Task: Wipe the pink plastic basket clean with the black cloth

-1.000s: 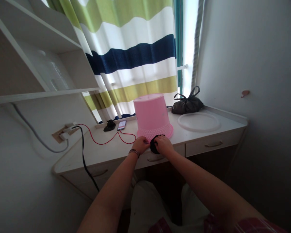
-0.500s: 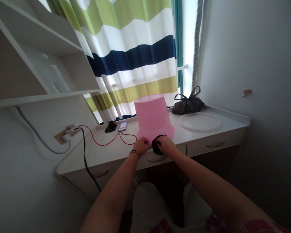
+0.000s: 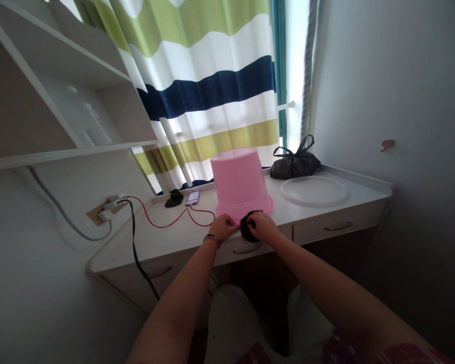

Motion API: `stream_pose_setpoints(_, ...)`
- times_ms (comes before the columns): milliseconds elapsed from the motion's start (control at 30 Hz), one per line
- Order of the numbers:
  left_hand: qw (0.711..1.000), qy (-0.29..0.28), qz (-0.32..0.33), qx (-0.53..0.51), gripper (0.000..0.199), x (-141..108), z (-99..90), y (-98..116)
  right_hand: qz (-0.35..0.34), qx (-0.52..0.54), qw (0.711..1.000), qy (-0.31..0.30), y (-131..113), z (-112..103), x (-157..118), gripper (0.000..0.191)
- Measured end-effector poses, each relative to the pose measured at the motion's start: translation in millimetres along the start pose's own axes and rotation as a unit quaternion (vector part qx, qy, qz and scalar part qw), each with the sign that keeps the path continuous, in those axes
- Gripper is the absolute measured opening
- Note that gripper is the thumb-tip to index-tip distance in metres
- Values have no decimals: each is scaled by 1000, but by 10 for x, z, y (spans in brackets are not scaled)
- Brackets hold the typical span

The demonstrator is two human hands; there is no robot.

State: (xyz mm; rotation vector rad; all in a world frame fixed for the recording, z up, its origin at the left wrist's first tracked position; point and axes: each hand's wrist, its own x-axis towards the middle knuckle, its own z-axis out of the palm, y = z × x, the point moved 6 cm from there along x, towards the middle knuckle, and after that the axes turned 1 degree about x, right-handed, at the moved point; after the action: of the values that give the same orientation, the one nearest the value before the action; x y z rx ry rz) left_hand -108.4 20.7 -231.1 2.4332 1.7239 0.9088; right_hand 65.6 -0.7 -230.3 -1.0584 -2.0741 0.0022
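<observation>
a pink bucket stands upside down on the white desk, its wide patterned rim resting near the front edge. the left hand has its fingers drawn together at the near side of that rim — whether they pinch it or just press on it is too small to tell. the right hand is partly closed, its curled fingers holding a soft black item just beside the left fingertips, in front of the rim. to the right of the bucket lie a pale round lid and, behind it, a tied black bag; to the left — a phone on a red cable.
</observation>
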Motion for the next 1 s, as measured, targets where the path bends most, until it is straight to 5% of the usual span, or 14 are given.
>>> stream_pose_setpoints(667, 1000, -7, -9, 1, 42, -18, -16, 4, 21, -13, 1000, -10, 406, -177, -21, 21)
stream_pose_setpoints(1000, 1000, -4, 2, 3, 43, -14, -25, 46, 48, -55, 997, 20, 334, -144, -33, 32)
